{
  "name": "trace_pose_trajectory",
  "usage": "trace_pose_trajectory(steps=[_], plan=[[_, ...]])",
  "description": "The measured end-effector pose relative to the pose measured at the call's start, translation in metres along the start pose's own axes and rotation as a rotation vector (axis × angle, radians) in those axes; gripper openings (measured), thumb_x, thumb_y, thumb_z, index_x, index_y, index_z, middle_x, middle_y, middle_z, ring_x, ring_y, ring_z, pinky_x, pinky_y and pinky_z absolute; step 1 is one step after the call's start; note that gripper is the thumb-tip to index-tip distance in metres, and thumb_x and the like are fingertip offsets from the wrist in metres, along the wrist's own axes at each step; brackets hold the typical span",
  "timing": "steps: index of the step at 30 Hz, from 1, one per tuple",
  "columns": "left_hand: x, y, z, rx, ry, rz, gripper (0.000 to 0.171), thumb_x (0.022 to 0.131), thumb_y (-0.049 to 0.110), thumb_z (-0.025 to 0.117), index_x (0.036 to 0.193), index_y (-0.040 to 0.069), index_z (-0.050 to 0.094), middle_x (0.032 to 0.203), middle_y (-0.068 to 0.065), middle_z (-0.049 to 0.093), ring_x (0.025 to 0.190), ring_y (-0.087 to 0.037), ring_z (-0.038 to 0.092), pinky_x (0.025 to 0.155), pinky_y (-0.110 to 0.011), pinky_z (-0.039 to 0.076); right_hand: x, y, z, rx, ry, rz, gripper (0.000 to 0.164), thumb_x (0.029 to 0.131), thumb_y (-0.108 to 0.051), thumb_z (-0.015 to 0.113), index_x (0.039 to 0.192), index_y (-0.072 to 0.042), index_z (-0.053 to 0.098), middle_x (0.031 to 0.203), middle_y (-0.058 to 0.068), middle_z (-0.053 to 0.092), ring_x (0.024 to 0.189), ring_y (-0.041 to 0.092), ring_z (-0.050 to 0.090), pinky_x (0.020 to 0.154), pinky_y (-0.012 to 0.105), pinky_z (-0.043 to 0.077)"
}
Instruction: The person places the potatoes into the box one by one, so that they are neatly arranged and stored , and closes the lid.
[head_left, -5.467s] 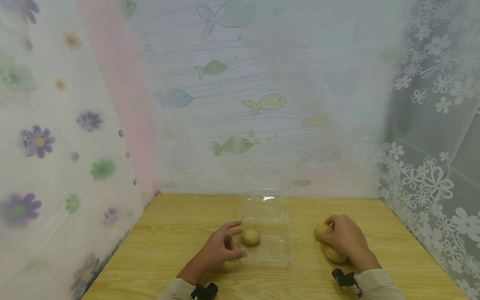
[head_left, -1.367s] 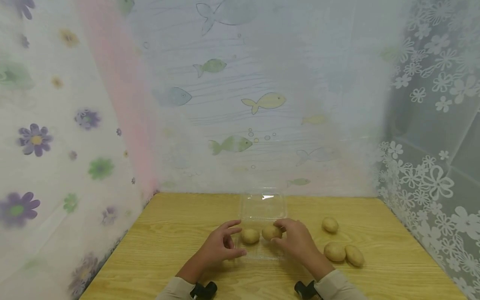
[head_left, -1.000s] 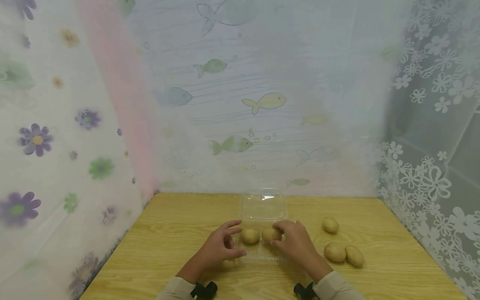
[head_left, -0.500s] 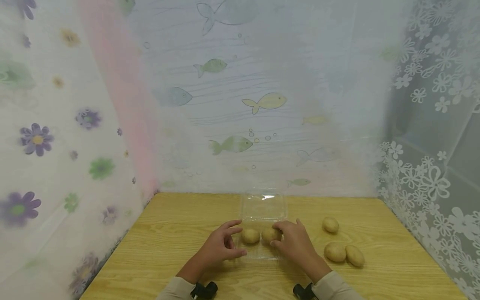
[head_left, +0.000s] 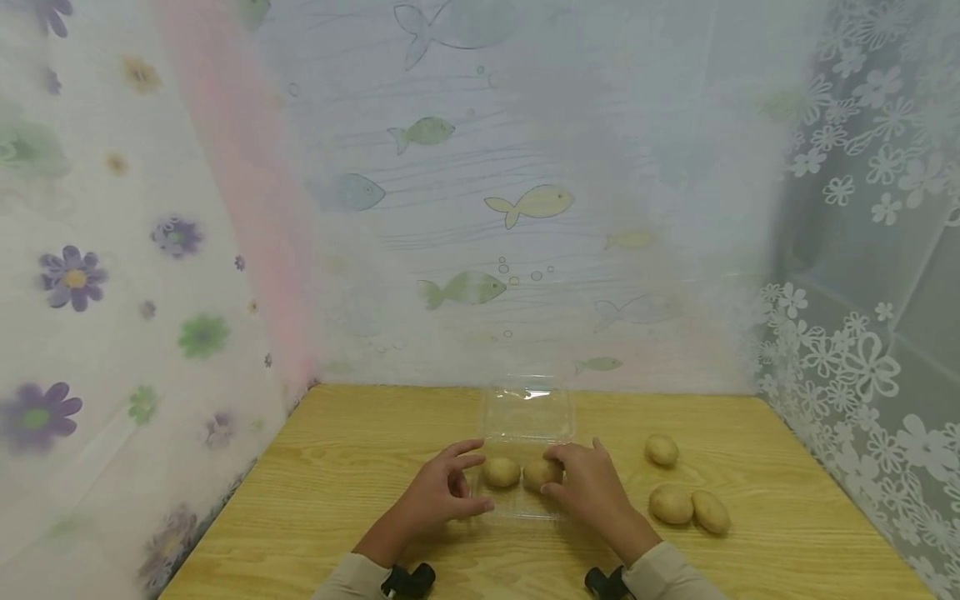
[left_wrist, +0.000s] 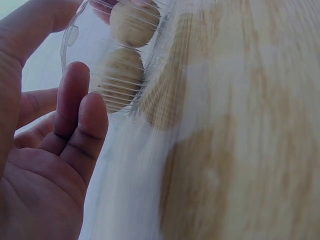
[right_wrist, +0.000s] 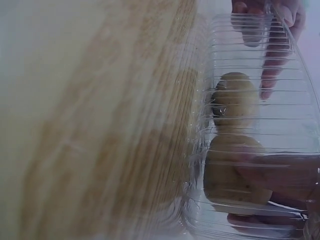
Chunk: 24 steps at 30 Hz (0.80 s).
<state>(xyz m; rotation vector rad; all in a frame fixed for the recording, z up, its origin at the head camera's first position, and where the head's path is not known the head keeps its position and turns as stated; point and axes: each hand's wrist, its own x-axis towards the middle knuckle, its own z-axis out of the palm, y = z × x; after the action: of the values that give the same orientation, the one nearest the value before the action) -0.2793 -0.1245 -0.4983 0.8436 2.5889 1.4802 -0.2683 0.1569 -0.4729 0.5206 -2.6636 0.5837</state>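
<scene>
A clear plastic clamshell container (head_left: 517, 506) stands on the table with its lid (head_left: 527, 414) laid back behind it. One potato (head_left: 501, 472) lies in the left of its base. My left hand (head_left: 442, 487) holds the container's left side, thumb at the front and index finger at the back; in the left wrist view its other fingers (left_wrist: 93, 117) are bent beside the ribbed wall. In the right half, my right hand (head_left: 596, 487) grips a second potato (head_left: 538, 472) between thumb and fingers. Through the wall, the right wrist view shows this potato (right_wrist: 232, 175) beside the other.
Right of the container, three more potatoes lie on the wooden table (head_left: 337, 467): one farther back (head_left: 662, 450), and a touching pair, the larger potato (head_left: 671, 505) and the oval potato (head_left: 710, 512). Patterned curtains (head_left: 465, 208) enclose the table's back and sides.
Since the oldest frame, my right hand has carried a potato left from the pile into the container. Over the last second it has stayed nearly still there. My left hand has kept its place.
</scene>
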Motion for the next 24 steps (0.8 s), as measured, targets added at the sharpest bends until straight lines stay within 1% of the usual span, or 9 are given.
trace_pose_trajectory(steps=[4, 8, 12, 19, 24], plan=[[0.0002, 0.0009, 0.0001, 0.001, 0.002, 0.000, 0.082, 0.085, 0.034, 0.088, 0.154, 0.010, 0.050, 0.160, -0.005, 0.046, 0.074, -0.008, 0.063, 0.066, -0.026, 0.058, 0.0004, -0.0002, -0.0011, -0.012, -0.004, 0.000, 0.043, 0.069, -0.025, 0.097, 0.106, -0.014, 0.079, 0.092, -0.004, 0.076, 0.083, 0.011, 0.068, 0.110, 0.071, 0.037], [-0.0001, 0.0027, -0.0003, 0.001, -0.002, 0.003, 0.083, 0.085, 0.034, 0.088, 0.154, 0.009, 0.049, 0.160, -0.005, 0.045, 0.074, -0.007, 0.063, 0.065, -0.026, 0.058, 0.0008, 0.0001, -0.0006, -0.017, -0.012, 0.000, 0.042, 0.070, -0.026, 0.097, 0.105, -0.014, 0.078, 0.093, -0.004, 0.077, 0.084, 0.012, 0.069, 0.110, 0.071, 0.037], [-0.0007, 0.0037, -0.0009, -0.002, -0.006, 0.005, 0.082, 0.086, 0.034, 0.087, 0.154, 0.007, 0.050, 0.161, -0.006, 0.044, 0.073, -0.006, 0.063, 0.065, -0.026, 0.057, 0.0013, 0.0001, 0.0001, -0.010, -0.030, 0.013, 0.042, 0.070, -0.027, 0.097, 0.106, -0.014, 0.079, 0.099, -0.001, 0.079, 0.091, 0.017, 0.072, 0.111, 0.071, 0.035], [-0.0002, 0.0011, -0.0011, -0.008, -0.004, 0.003, 0.083, 0.085, 0.034, 0.088, 0.155, 0.010, 0.049, 0.159, -0.006, 0.047, 0.073, -0.007, 0.063, 0.065, -0.026, 0.057, 0.0018, -0.0002, 0.0000, -0.028, -0.075, 0.007, 0.041, 0.074, -0.029, 0.094, 0.108, -0.011, 0.079, 0.111, 0.005, 0.079, 0.106, 0.025, 0.073, 0.108, 0.074, 0.036], [-0.0001, 0.0000, -0.0012, -0.012, -0.005, 0.009, 0.083, 0.085, 0.033, 0.088, 0.154, 0.009, 0.049, 0.160, -0.007, 0.046, 0.073, -0.008, 0.063, 0.064, -0.025, 0.057, 0.0018, -0.0020, -0.0041, -0.019, -0.109, 0.003, 0.036, 0.080, -0.024, 0.089, 0.112, -0.008, 0.078, 0.114, 0.007, 0.077, 0.110, 0.027, 0.072, 0.109, 0.076, 0.034]])
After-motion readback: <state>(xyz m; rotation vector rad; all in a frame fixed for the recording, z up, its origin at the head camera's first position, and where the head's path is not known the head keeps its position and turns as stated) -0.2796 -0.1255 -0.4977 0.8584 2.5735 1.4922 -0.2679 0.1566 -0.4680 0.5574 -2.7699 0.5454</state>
